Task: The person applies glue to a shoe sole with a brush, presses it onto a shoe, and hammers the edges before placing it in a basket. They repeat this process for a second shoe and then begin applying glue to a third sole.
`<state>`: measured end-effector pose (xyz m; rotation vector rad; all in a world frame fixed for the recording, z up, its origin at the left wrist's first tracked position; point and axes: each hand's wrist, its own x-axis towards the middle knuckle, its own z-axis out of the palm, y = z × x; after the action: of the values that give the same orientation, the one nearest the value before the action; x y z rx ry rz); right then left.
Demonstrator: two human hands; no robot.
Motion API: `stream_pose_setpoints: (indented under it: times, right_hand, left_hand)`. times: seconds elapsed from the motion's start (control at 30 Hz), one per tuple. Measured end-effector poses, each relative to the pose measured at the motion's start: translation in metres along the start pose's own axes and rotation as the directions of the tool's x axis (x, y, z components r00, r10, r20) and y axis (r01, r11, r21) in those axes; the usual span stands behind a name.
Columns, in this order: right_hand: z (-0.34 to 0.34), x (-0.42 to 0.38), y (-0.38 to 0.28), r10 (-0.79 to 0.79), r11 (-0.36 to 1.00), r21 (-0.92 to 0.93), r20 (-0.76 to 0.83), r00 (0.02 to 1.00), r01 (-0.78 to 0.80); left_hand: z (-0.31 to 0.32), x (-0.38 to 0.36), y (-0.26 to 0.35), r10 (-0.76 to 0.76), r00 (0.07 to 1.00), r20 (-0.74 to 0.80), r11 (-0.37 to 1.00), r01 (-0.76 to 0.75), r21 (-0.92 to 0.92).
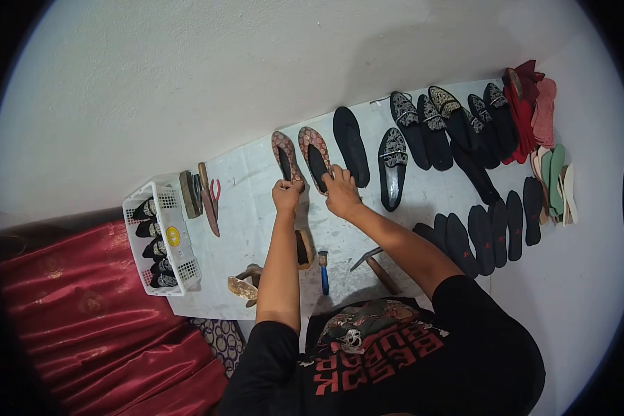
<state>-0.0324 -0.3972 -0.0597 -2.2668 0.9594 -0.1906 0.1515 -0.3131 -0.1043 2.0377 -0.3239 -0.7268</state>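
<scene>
At the heel of the left flat (286, 159), fingers of the left hand (288, 196) curled inward with hardly any gap, gripping the back edge. Across at the heel of the right flat (316, 158), fingers of the right hand (342, 192) a little wider apart, bent over the rim and seemingly closed on it; thumb contact partly hidden, so no telling how firmly. Both flats on the table (246, 187), side by side and slightly apart, toes toward the wall (187, 83).

Chief risk, by judgement: too hard a pinch at the soft-looking heels, and so a creased or crushed back edge. Next, an uneven push from one hand, enough to slide one flat out of line with the other. With a sideways swing of the right flat, a likely bump against the plain black shoe-shaped piece (351, 147) just beside it, and from there against the silver-trimmed loafer (393, 149) farther along.

Back from the flats, more to catch: close by the left forearm (281, 277), a small open box (310, 248), partly covered from view; between both arms, a blue-handled tool (324, 274); just below the right forearm (409, 246), a hammer (383, 276). From a dropped forearm, a possible knock to any of these. Farther out, well apart from the hands, a white crate (182, 260).
</scene>
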Motion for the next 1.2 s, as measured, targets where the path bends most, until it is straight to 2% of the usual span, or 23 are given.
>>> stream_pose_setpoints:
  times: [0.07, 0.17, 0.2, 0.23, 0.3, 0.33, 0.37, 0.4, 0.47, 0.5, 0.6, 0.63, 0.73, 0.77, 0.83, 0.87, 0.9, 0.93, 1.0, 1.1, 1.2]
  right_hand:
    - [-0.012, -0.005, -0.01, -0.064, 0.996, 0.047, -0.139, 0.988, 0.072]
    - [0.012, 0.009, -0.011, -0.053, 0.903, 0.382, -0.354, 0.934, 0.195]
    - [0.015, 0.014, -0.014, 0.074, 0.838, 0.534, -0.319, 0.945, 0.115]
    - [0.017, 0.02, -0.018, 0.19, 0.74, 0.671, -0.263, 0.946, 0.038]
    - [0.028, 0.034, -0.019, 0.408, 0.507, 0.856, -0.14, 0.902, -0.097]
    - [0.024, 0.043, -0.011, 0.409, 0.228, 0.969, -0.005, 0.913, -0.097]
    - [0.021, 0.046, -0.002, 0.399, -0.003, 0.993, 0.11, 0.91, -0.119]
    - [0.013, 0.043, 0.002, 0.362, -0.233, 0.962, 0.224, 0.905, -0.144]
    - [-0.012, 0.026, 0.0, 0.316, -0.233, 0.961, 0.22, 0.923, -0.149]
    - [-0.02, 0.018, -0.004, 0.31, -0.209, 0.965, 0.22, 0.925, -0.159]
    - [-0.012, 0.003, 0.012, 0.223, -0.226, 0.96, 0.218, 0.95, -0.168]
    - [-0.011, -0.004, 0.016, 0.25, -0.212, 0.956, 0.254, 0.934, -0.204]
    - [-0.015, -0.033, 0.021, 0.306, -0.201, 0.943, 0.318, 0.897, -0.265]
    - [-0.017, -0.045, 0.021, 0.304, -0.221, 0.94, 0.319, 0.898, -0.259]
    - [-0.026, -0.073, 0.017, 0.3, -0.251, 0.945, 0.282, 0.911, -0.209]
    - [-0.031, -0.089, 0.016, 0.31, -0.204, 0.96, 0.251, 0.917, -0.194]
    - [-0.037, -0.107, 0.014, 0.319, -0.157, 0.971, 0.221, 0.922, -0.179]
    - [-0.041, -0.123, 0.016, 0.326, -0.107, 0.981, 0.187, 0.927, -0.161]
    - [-0.045, -0.158, 0.03, 0.408, 0.015, 0.969, 0.219, 0.886, -0.247]
    - [-0.046, -0.219, 0.042, 0.512, 0.147, 0.927, 0.227, 0.829, -0.345]
    - [-0.036, -0.279, 0.023, 0.574, 0.11, 0.94, 0.204, 0.793, -0.321]
  left_hand:
    - [0.003, -0.021, 0.014, 0.027, 0.999, -0.022, 0.998, -0.028, -0.051]
    - [0.01, -0.058, 0.029, 0.044, 0.999, -0.011, 0.986, -0.045, -0.158]
    - [0.01, -0.07, 0.032, 0.047, 0.999, -0.003, 0.979, -0.047, -0.199]
    - [0.005, -0.083, 0.036, 0.108, 0.993, 0.04, 0.99, -0.104, -0.091]
    - [-0.002, -0.11, 0.045, 0.101, 0.991, 0.089, 0.99, -0.092, -0.105]
    - [-0.007, -0.121, 0.044, 0.098, 0.989, 0.111, 0.99, -0.086, -0.112]
    - [-0.014, -0.131, 0.04, 0.107, 0.977, 0.183, 0.994, -0.1, -0.042]
    - [-0.021, -0.142, 0.046, 0.027, 0.97, 0.241, 0.974, 0.029, -0.225]
    - [-0.034, -0.169, 0.061, -0.084, 0.914, 0.398, 0.792, 0.303, -0.529]
    - [-0.045, -0.17, 0.055, -0.086, 0.854, 0.513, 0.753, 0.393, -0.527]
    - [-0.059, -0.192, 0.062, -0.065, 0.868, 0.493, 0.765, 0.36, -0.533]
    - [-0.062, -0.199, 0.069, -0.074, 0.877, 0.475, 0.755, 0.36, -0.548]
    - [-0.07, -0.224, 0.085, 0.057, 0.904, 0.423, 0.929, 0.107, -0.353]
    - [-0.07, -0.222, 0.074, 0.22, 0.898, 0.38, 0.944, -0.098, -0.314]
    - [-0.077, -0.235, 0.086, 0.223, 0.892, 0.393, 0.969, -0.158, -0.19]
    - [-0.08, -0.239, 0.089, 0.221, 0.89, 0.399, 0.975, -0.185, -0.126]
    - [-0.081, -0.238, 0.081, 0.127, 0.883, 0.453, 0.985, -0.058, -0.164]
    - [-0.083, -0.236, 0.074, 0.122, 0.878, 0.464, 0.982, -0.04, -0.183]
    - [-0.087, -0.234, 0.058, 0.116, 0.863, 0.491, 0.976, -0.007, -0.22]
    - [-0.1, -0.242, 0.024, 0.159, 0.79, 0.593, 0.977, -0.041, -0.208]
    - [-0.108, -0.267, -0.017, 0.29, 0.707, 0.644, 0.948, -0.123, -0.293]
